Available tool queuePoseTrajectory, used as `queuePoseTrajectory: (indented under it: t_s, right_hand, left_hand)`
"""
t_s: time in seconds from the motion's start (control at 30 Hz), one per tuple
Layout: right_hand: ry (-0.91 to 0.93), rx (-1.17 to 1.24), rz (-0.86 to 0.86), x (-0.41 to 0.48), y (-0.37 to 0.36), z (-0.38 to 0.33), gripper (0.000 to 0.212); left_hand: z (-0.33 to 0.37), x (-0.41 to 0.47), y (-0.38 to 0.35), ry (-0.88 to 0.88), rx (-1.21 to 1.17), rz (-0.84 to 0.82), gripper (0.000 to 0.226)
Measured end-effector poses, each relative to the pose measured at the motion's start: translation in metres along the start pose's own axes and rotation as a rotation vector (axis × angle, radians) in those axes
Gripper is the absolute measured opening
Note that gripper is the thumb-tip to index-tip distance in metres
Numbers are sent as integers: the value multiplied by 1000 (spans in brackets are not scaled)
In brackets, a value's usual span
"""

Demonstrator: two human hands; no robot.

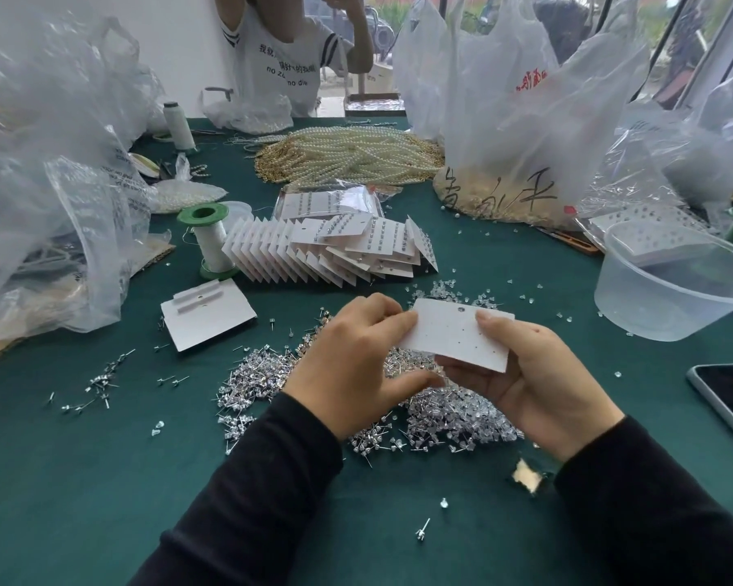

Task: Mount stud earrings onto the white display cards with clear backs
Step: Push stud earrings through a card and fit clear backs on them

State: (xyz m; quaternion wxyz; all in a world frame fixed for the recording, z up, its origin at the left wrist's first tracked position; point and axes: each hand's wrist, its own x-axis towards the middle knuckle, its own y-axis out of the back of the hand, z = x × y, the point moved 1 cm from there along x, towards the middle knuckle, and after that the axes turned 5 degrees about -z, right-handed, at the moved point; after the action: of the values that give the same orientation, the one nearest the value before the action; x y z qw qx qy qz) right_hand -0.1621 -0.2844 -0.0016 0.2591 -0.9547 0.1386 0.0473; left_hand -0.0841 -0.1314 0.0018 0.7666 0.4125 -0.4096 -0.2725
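Sleeves (271,480) in black reach over the stud pile (255,378) on the bench (81,480), where left hand (348,365) and right hand (538,374) both pinch the white card (458,336) by its edges, likely light, bendy, best held clear of its holes.

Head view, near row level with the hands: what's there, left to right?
Flat card stack → left hand → held white card → right hand → phone. Clear tub left out because it spans the same stretch as the phone.
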Motion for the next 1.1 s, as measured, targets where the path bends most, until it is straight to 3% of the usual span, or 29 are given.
queuePoseTrajectory:
  t_s: [0.13,0.2,0.27,0.33,0.37,0.43,0.57,0.73,1.1]
  right_hand:
    - [-66,-64,-165,0,0,-4,52]
    - [-12,-140,-162,-1,4,-12,62]
    - [185,-505,35,1,20,-21,45]
    - [340,-990,264,4,37,-27,19]
    - [336,-1130,296,7,42,-26,15]
    - [272,-1215,263,11,48,-23,11]
    - [204,-1388,171,10,49,-23,11]
    - [93,-1472,-61,6,39,-15,10]
    - [169,-1567,14,9,37,-6,11]
  left_hand:
    - [0,3,0,-15,-14,133,20]
    - [-1,4,1,43,-109,205,15]
    - [-5,4,0,229,-314,225,24]
    - [-9,5,-2,486,-742,181,15]
    - [-10,4,-4,582,-974,145,8]
    - [-9,4,-6,679,-1247,90,9]
    - [-9,3,-4,765,-1475,62,26]
    - [-10,5,-3,849,-1560,110,26]
    - [-9,3,-7,877,-1491,142,16]
